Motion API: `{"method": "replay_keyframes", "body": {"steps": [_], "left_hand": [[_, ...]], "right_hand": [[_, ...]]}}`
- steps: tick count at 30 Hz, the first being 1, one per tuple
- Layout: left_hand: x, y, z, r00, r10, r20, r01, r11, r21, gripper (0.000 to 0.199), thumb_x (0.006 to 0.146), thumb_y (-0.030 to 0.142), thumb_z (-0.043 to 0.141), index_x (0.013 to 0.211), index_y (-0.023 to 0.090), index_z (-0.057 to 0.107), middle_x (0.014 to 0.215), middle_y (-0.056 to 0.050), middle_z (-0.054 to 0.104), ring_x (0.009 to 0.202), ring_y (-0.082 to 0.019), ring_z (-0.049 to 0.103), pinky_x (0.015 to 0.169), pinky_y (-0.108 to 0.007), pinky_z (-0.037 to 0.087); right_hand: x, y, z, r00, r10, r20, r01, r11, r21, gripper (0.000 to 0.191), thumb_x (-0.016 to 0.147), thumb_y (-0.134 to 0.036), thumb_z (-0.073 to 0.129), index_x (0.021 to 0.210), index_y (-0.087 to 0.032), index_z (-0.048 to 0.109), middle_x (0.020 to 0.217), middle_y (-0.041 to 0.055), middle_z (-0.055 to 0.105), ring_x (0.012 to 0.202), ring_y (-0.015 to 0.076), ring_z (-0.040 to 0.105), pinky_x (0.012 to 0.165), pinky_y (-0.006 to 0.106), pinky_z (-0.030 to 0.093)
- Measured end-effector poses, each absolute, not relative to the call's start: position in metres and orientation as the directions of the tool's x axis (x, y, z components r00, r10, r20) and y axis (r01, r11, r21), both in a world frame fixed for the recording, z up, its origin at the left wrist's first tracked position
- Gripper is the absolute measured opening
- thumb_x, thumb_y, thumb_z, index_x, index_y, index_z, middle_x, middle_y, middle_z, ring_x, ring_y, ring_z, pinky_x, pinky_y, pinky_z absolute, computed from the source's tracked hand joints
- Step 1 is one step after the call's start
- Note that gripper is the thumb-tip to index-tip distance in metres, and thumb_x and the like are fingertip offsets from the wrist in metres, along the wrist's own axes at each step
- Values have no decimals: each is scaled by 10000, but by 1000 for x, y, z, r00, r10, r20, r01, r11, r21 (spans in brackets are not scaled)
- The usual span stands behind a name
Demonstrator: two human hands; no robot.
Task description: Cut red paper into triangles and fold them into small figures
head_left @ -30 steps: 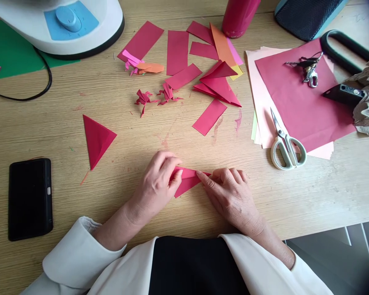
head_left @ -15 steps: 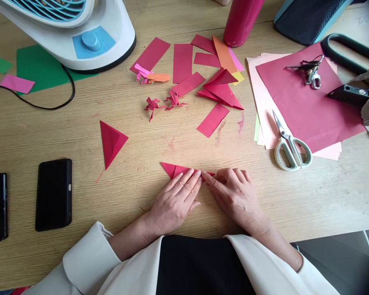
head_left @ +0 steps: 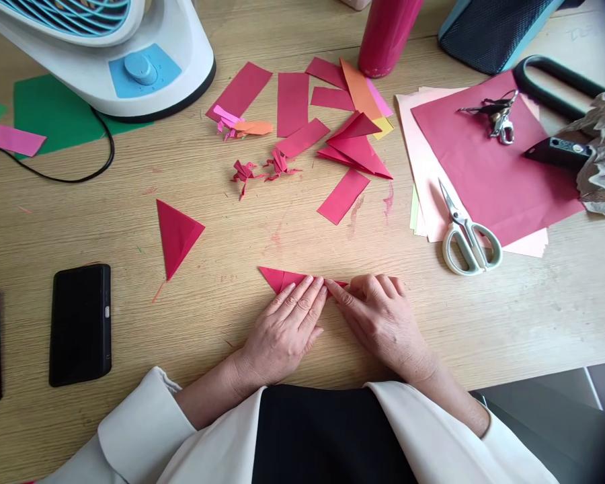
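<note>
A folded red paper (head_left: 277,276), its point showing to the left, lies on the table in front of me, partly hidden beneath my fingers. My left hand (head_left: 285,329) rests flat over it with the fingers stretched out and side by side. On the paper's right part, the index finger of my right hand (head_left: 383,323) presses close to the left fingertips. The other right fingers are curled in, and the thumb is mostly hidden. Farther left sits a folded red paper triangle (head_left: 177,238), apart from both hands.
Beyond my hands lie two small red origami figures (head_left: 279,165), red paper strips (head_left: 292,104) and a folded red piece (head_left: 357,144). Scissors (head_left: 468,238) overlap paper sheets (head_left: 484,154) holding keys (head_left: 499,114). A fan (head_left: 166,60), bottle (head_left: 389,33) and phone (head_left: 81,324) stand around.
The whole view has shifted slightly, so things on the table appear a little farther left. Both hands keep nearly the same pose on the folded paper.
</note>
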State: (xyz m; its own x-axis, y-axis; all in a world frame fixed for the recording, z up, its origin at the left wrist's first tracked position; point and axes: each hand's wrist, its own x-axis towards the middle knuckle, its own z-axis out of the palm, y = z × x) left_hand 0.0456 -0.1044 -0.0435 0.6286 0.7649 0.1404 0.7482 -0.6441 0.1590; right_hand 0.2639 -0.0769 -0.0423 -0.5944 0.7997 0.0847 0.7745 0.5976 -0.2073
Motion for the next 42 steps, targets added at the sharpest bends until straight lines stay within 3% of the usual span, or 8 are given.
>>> {"method": "replay_keyframes", "body": {"steps": [12, 21, 27, 33, 42], "left_hand": [[48, -105, -45, 622, 776, 102, 761, -630, 153, 511, 986, 261, 443, 1445, 35, 439, 1519, -156, 443, 1412, -274, 422, 1153, -410, 373], [48, -107, -48, 604, 789, 112, 774, -614, 155, 493, 995, 260, 427, 1444, 57, 443, 1515, -151, 456, 1399, -269, 440, 1145, -413, 382], [57, -107, -44, 570, 815, 98, 805, -579, 133, 545, 988, 353, 457, 1444, 55, 451, 1493, -173, 484, 1381, -288, 456, 1138, -422, 385], [70, -109, -38, 507, 862, 9, 857, -505, 107, 594, 971, 443, 475, 1445, 85, 466, 1516, -147, 462, 1395, -297, 429, 1156, -423, 358], [58, -118, -40, 483, 876, -2, 869, -479, 125, 627, 993, 437, 417, 1506, 81, 358, 1582, -107, 363, 1464, -260, 326, 1203, -411, 286]], "right_hand": [[269, -86, -42, -600, 792, 112, 774, 610, -169, 524, 954, -199, 538, 1468, -233, 445, 1090, 96, 606, 877, 238, 489, 809, 406, 372], [271, -93, -41, -506, 845, 172, 840, 528, -125, 366, 990, -258, 516, 1336, -149, 565, 1045, 107, 624, 888, 227, 516, 805, 382, 380], [266, -90, -40, -566, 815, 124, 802, 579, -150, 406, 993, -255, 501, 1397, -211, 516, 1083, 103, 619, 890, 236, 513, 804, 393, 372], [265, -89, -39, -566, 815, 120, 802, 579, -149, 360, 987, -246, 513, 1342, -229, 567, 1109, 101, 614, 907, 237, 510, 800, 384, 363], [268, -91, -44, -550, 823, 142, 813, 566, -136, 353, 988, -254, 512, 1334, -219, 573, 1113, 96, 616, 893, 230, 507, 801, 385, 357]]}}
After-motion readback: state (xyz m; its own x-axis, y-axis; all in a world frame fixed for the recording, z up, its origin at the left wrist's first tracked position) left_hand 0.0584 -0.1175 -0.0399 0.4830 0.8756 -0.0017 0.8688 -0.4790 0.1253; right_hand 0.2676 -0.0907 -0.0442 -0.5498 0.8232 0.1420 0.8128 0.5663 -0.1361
